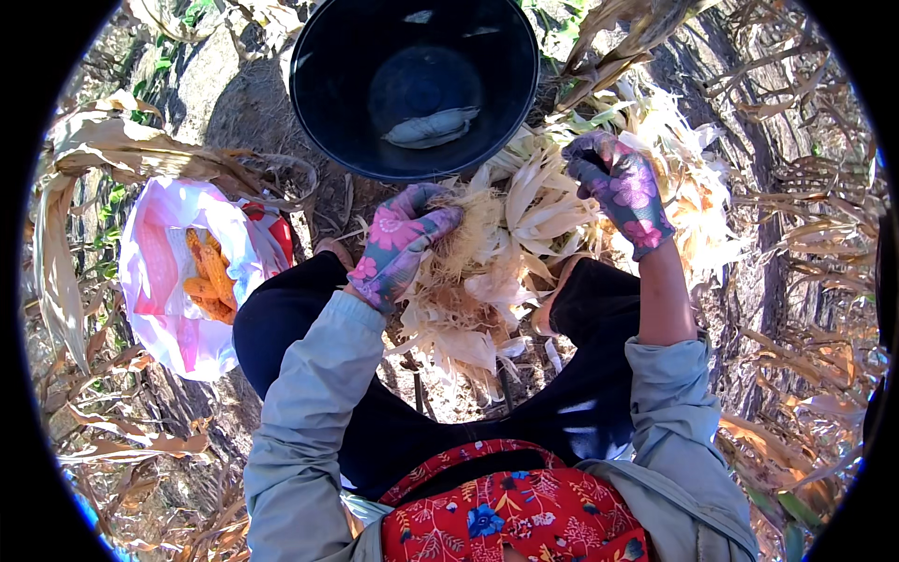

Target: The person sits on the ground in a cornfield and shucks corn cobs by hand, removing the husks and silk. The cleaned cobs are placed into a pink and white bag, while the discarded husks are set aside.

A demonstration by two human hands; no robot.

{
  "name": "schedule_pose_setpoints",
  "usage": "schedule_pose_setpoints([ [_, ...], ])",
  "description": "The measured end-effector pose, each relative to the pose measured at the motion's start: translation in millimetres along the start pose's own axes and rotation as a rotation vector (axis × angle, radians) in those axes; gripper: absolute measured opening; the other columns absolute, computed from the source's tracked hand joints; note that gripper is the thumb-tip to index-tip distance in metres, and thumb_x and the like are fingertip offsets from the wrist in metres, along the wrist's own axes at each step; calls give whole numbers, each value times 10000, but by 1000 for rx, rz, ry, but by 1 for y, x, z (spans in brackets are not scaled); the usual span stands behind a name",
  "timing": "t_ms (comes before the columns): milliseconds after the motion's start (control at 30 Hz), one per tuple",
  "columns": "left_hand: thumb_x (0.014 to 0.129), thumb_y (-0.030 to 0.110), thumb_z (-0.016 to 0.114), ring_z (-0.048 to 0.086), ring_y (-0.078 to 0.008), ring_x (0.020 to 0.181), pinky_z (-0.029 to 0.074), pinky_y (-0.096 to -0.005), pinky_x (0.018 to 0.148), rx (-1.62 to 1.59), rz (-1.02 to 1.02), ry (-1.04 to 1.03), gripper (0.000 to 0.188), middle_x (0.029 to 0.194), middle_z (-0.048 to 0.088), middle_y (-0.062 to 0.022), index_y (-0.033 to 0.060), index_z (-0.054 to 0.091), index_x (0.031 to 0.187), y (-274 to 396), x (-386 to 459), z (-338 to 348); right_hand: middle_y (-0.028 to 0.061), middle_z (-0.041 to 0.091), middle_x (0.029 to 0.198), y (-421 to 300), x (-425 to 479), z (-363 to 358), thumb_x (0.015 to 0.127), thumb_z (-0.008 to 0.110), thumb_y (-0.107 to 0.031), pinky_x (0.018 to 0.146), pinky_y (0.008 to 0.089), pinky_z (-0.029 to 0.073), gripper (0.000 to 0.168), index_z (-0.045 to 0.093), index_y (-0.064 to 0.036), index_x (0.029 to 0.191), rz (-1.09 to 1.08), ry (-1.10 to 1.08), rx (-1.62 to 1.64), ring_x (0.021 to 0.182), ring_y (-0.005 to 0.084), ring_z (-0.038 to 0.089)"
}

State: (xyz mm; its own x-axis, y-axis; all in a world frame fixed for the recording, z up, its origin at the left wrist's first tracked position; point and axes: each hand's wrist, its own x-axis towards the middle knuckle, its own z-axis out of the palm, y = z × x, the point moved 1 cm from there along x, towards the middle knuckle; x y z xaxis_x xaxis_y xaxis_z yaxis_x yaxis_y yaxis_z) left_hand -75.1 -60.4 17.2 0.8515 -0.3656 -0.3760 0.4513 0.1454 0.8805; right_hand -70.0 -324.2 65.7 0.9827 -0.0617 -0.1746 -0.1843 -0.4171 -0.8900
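Both my hands wear grey gloves with pink flowers. My left hand point(409, 242), fingers curled, has a tuft of pale corn silk point(469, 223) at its fingertips, over a heap of dry corn husks point(484, 295) between my feet. My right hand point(618, 186) is raised over the right side of the heap with its fingers bent; whether it holds anything cannot be made out. Beyond the hands stands a black basin point(309, 105) with one ear of corn in its husk point(430, 128) lying at the bottom. Husked orange corn cobs point(214, 274) lie in an open plastic bag point(158, 309) at the left.
Dry corn stalks and leaves point(815, 232) line the right side. A long dry leaf point(133, 151) arches over the ground behind the bag. My knees spread on both sides of the husk heap, and soil point(246, 105) shows left of the basin.
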Motion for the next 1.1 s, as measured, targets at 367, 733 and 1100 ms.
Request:
schedule_pose_setpoints([
  [367, 801, 69, 655, 550, -80, 858, 444, -220, 786, 62, -16, -67, 249, 942, 616, -14, 12, 596, 1037, 2, -1, 3, 21, 612, 826, 3, -6, 46, 797, 666, -126, 648, 248, 469, 304, 593, -68, 1086, 57, -480, 19, 721, 100, 560],
  [733, 805, 38, 636, 551, -73, 833, 452, -219, 755, 272, -38, -13, 216, 923, 616, -7, 23, 603, 1018, -5, 2, 2, 106, 620, 764, 0, -3, 38, 783, 645, -193, 657, 328, 473, 166, 624, -60, 880, -302, -224, -421, 716, 244, 605],
  [1100, 815, 83, 628, 559, -92, 819, 451, -218, 729, 259, -8, 209, 245, 929, 621, -28, 6, 596, 1045, -4, 2, -7, 124, 637, 797, -4, 4, -14, 787, 615, -203, 673, 358, 469, 151, 635, -68, 853, -28, 183, -450, 760, 281, 617],
])
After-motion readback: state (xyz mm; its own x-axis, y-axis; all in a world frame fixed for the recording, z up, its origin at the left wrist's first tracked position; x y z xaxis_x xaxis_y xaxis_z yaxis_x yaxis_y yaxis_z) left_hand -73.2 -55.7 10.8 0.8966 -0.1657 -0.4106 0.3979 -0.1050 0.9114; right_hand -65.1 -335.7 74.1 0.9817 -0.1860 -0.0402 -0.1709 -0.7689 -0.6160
